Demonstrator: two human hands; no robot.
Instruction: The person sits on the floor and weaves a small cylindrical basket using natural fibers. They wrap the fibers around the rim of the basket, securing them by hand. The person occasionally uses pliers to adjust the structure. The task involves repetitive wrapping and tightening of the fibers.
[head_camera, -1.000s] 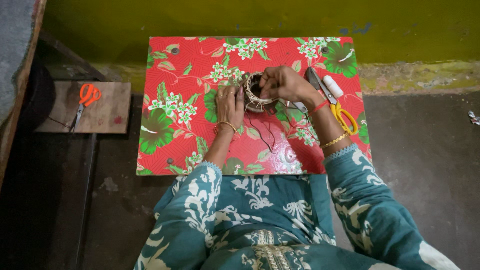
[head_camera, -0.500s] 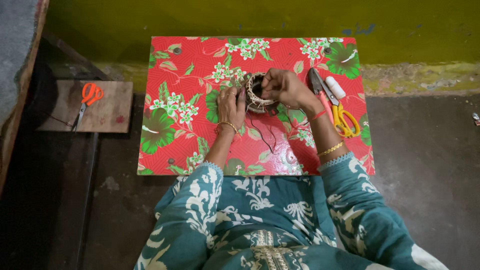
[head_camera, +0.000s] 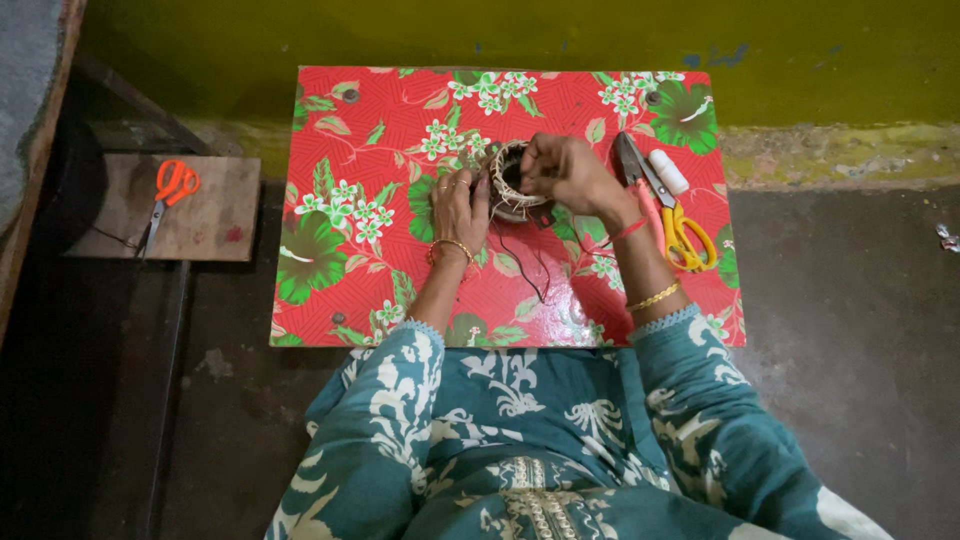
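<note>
- Work surface: low table (head_camera: 380, 300) covered with a red floral oilcloth, set against a yellow-green wall.
- Ring-shaped wound coil (head_camera: 512, 182), pale wire on a dark core, sits near the table's middle, toward the far edge.
- Left hand (head_camera: 459, 205): fingers curled against the coil's left side, steadying it.
- Right hand (head_camera: 563, 170): closed over the coil's right rim, fingertips pinched at the winding; what is pinched is hidden.
- Thin dark wires (head_camera: 528, 268) trail from the coil toward the person.
- Just right of the right wrist: yellow-handled scissors (head_camera: 672, 215), a white cylinder (head_camera: 669, 171) beside them.
- Well apart, left: orange-handled scissors (head_camera: 166, 195) on a wooden board (head_camera: 215, 215).
</note>
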